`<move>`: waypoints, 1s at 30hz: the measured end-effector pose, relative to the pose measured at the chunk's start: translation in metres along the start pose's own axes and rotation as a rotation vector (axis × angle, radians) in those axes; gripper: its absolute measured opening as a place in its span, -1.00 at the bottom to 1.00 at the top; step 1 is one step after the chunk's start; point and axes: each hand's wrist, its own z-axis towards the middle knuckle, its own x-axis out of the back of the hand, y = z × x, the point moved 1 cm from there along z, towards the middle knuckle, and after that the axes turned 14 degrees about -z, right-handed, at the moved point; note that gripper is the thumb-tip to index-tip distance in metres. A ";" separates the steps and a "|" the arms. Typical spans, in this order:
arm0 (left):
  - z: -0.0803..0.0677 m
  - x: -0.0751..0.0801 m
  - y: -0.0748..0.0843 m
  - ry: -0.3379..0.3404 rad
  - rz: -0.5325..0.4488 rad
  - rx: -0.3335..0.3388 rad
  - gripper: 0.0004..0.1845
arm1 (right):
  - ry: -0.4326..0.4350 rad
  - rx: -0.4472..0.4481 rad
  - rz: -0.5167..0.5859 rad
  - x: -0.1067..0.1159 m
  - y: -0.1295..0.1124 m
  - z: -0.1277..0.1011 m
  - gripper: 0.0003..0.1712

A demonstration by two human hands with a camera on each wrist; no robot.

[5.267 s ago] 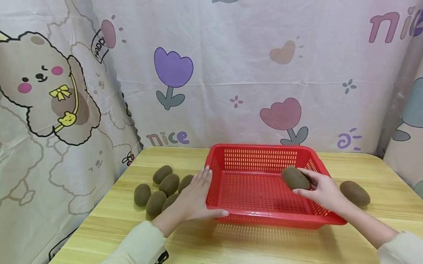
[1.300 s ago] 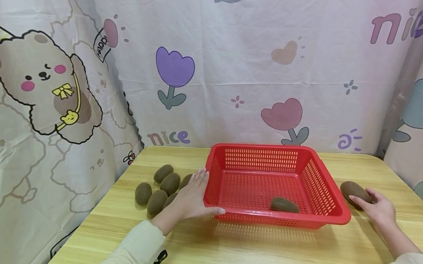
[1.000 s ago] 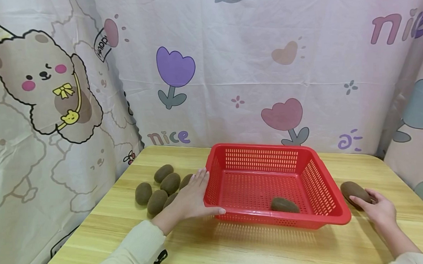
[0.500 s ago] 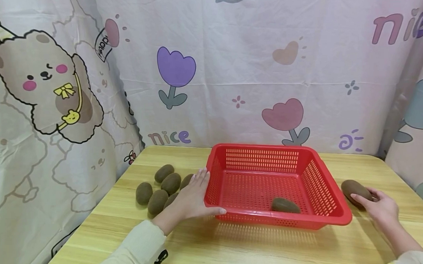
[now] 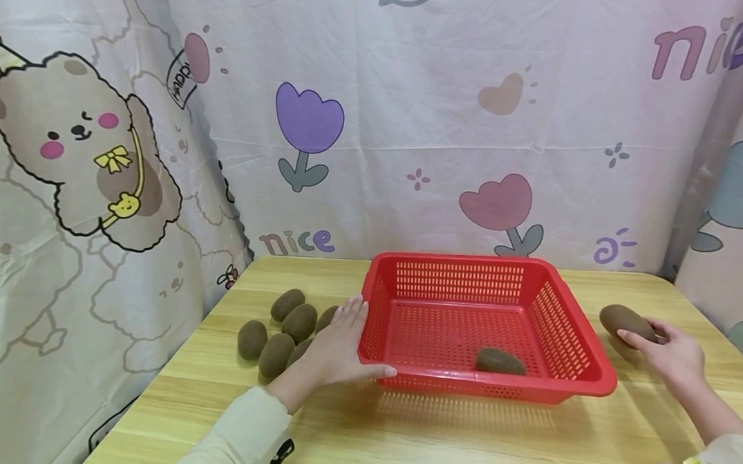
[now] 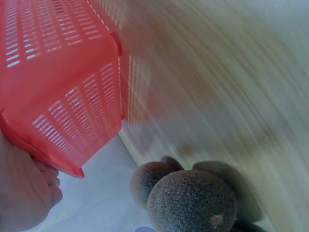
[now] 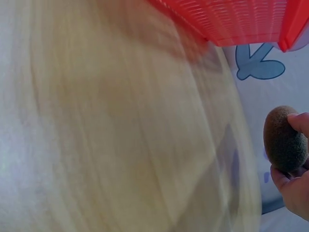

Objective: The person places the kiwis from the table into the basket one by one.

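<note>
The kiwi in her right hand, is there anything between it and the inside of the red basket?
Only the basket's own right wall stands between the kiwi, which the right hand grips off the table, and the basket floor. That floor holds one other kiwi near the front; the rest is bare.

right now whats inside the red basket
One brown kiwi lies on the floor of the red basket, near its front wall. The rest of the floor shows bare. The strip just behind the front rim is hidden from the head view.
</note>
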 end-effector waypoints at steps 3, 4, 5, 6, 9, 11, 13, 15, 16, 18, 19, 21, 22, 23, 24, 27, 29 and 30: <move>0.000 -0.001 0.000 0.000 -0.001 0.000 0.25 | 0.005 0.010 0.000 0.003 -0.005 -0.001 -0.13; 0.000 -0.001 0.000 -0.001 0.000 0.001 0.26 | 0.011 0.019 -0.003 0.005 -0.006 -0.002 -0.13; 0.000 -0.001 0.000 -0.001 0.002 0.002 0.26 | 0.015 0.027 -0.006 0.006 -0.008 -0.002 -0.13; 0.000 -0.001 0.000 -0.001 0.003 0.002 0.26 | 0.019 0.036 -0.007 0.007 -0.009 -0.002 -0.13; 0.000 0.000 0.000 -0.003 0.010 0.004 0.26 | 0.037 0.059 -0.008 0.011 -0.013 -0.002 -0.14; 0.000 0.000 0.001 -0.006 0.013 0.005 0.26 | 0.045 0.072 -0.003 0.013 -0.015 -0.002 -0.14; 0.001 0.000 0.001 -0.007 0.020 0.007 0.25 | 0.060 0.082 -0.002 0.015 -0.016 -0.001 -0.15; 0.000 0.000 0.001 -0.008 0.023 0.007 0.25 | 0.059 0.096 0.015 0.017 -0.018 -0.001 -0.14; 0.000 0.000 0.001 -0.006 0.023 0.006 0.25 | 0.058 0.096 0.017 0.018 -0.019 -0.001 -0.13; 0.000 0.000 0.001 -0.006 0.025 0.006 0.25 | 0.051 0.105 0.028 0.020 -0.021 -0.002 -0.12; 0.000 0.000 0.001 -0.006 0.023 0.007 0.25 | 0.043 0.109 0.040 0.021 -0.022 -0.003 -0.12; 0.000 0.001 0.001 -0.005 0.022 0.007 0.24 | 0.038 0.114 0.044 0.023 -0.025 -0.004 -0.10; 0.000 0.001 0.001 -0.004 0.021 0.007 0.24 | 0.037 0.116 0.043 0.024 -0.027 -0.005 -0.10; 0.000 0.001 0.001 -0.006 0.021 0.009 0.24 | 0.038 0.127 0.045 0.025 -0.028 -0.006 -0.10; 0.000 0.001 0.001 -0.005 0.020 0.008 0.24 | 0.044 0.135 0.043 0.026 -0.030 -0.007 -0.11; 0.000 0.001 0.001 -0.007 0.015 0.008 0.23 | 0.054 0.155 0.038 0.028 -0.034 -0.009 -0.12; 0.000 0.001 0.001 -0.007 0.012 0.009 0.23 | 0.059 0.173 0.035 0.029 -0.038 -0.011 -0.14; 0.000 0.001 0.002 -0.007 0.010 0.008 0.23 | 0.056 0.179 0.034 0.030 -0.040 -0.012 -0.14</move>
